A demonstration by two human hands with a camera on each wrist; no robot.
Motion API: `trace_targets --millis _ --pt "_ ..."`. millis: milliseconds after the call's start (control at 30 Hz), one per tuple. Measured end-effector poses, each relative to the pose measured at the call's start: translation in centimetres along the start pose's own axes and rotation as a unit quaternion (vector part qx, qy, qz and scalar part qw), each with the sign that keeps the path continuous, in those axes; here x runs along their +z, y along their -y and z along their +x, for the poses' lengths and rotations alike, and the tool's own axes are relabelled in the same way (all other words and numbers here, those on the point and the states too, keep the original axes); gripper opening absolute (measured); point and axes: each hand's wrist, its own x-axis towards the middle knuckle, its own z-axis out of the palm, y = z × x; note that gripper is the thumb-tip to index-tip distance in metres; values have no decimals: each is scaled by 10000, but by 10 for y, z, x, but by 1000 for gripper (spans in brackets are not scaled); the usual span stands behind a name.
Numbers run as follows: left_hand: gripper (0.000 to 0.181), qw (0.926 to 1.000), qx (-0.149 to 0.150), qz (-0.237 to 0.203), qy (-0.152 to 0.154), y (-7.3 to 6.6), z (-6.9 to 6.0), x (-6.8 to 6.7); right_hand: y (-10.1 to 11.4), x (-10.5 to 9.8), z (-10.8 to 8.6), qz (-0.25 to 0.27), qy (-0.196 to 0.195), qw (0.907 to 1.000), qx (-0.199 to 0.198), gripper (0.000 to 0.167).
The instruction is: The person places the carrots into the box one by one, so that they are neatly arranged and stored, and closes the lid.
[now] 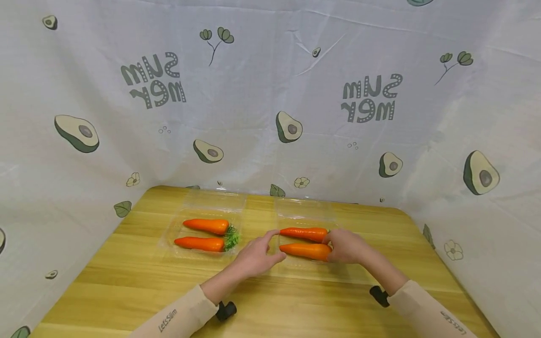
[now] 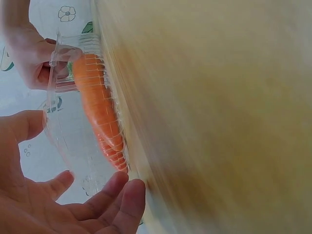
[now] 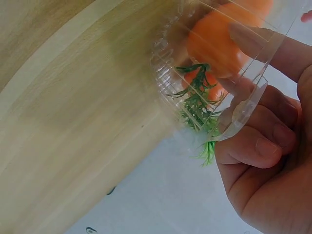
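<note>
Two orange carrots lie side by side in an open clear plastic box on the right, a rear carrot (image 1: 297,232) and a front carrot (image 1: 305,250). Over the box's right end, my right hand (image 1: 348,246) pinches the thick end of the front carrot with thumb and index finger; the other fingers are curled. Green leafy tops (image 3: 197,100) show through the clear wall. My left hand (image 1: 255,256), fingers spread, is at the left end of this clear box (image 2: 58,131), near the carrot tips. It holds nothing; whether it touches the rim is hard to tell.
A second open clear box (image 1: 169,234) on the left holds two more carrots (image 1: 200,243) with green tops (image 1: 231,238). Both lids lie folded back toward the rear edge of the wooden table (image 1: 270,300). A white avocado-print cloth (image 1: 249,108) hangs behind and at the sides.
</note>
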Motion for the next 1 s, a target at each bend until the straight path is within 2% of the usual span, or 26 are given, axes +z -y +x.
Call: trace_targets --millis 233,567,800,1000 --pt "71 10000 9 -68 -2 -1 0 1 -1 0 0 27 -70 10000 -15 36" --pt "70 9999 -83 43 -119 -6 -2 1 6 -5 -4 218 -147 9996 -42 36" --pt "70 9990 140 327 -277 -15 -8 -11 16 -12 -2 474 -297 9983 166 34" --pt "66 9978 276 517 -319 -19 -13 -27 21 -16 4 652 -679 9955 67 30"
